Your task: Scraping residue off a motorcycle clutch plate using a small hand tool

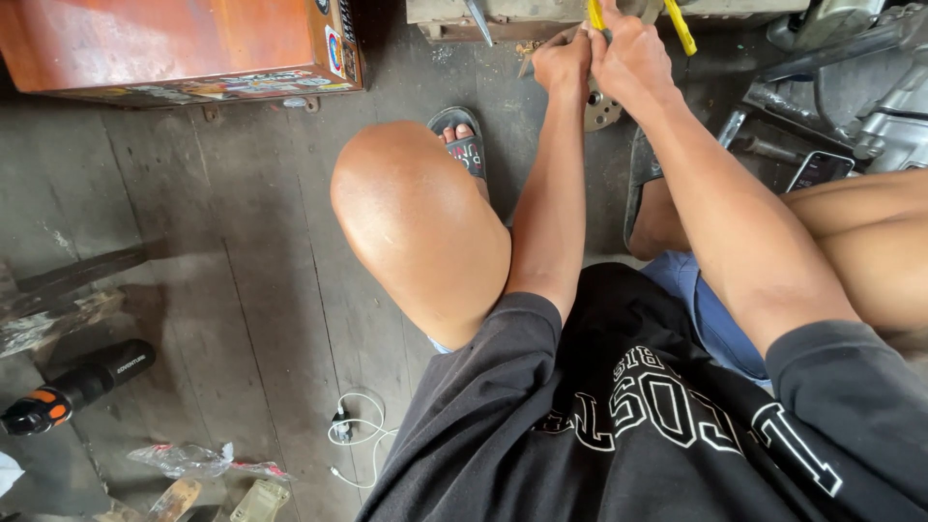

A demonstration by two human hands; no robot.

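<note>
Seated person, view straight down over both arms, which reach to the far edge of the scene.

Right hand (633, 58): fingers pressed together around the yellow-handled tool (681, 24), probably pliers; only the two yellow handles show, running up out of the fist and off the top edge. Tool head not visible.

Left hand (564, 60): touching the right hand on its left side, fingers curled shut. What they grip is hidden behind the knuckles; cannot tell.

Just below the two hands, a round metal disc with holes (601, 111) lies on the wooden floor (242, 251), partly covered by the right wrist. It looks like a sprocket or flange, too hidden to say which.

Near the disc, on its left, a foot in a dark sandal (464, 140). Far right: grey metal engine parts (870, 87) and a phone (820, 169) lying flat. Far left: an orange wooden box (174, 48). Near left: a black and orange tool handle (68, 387). Near centre: a coiled white cable (358, 425).
</note>
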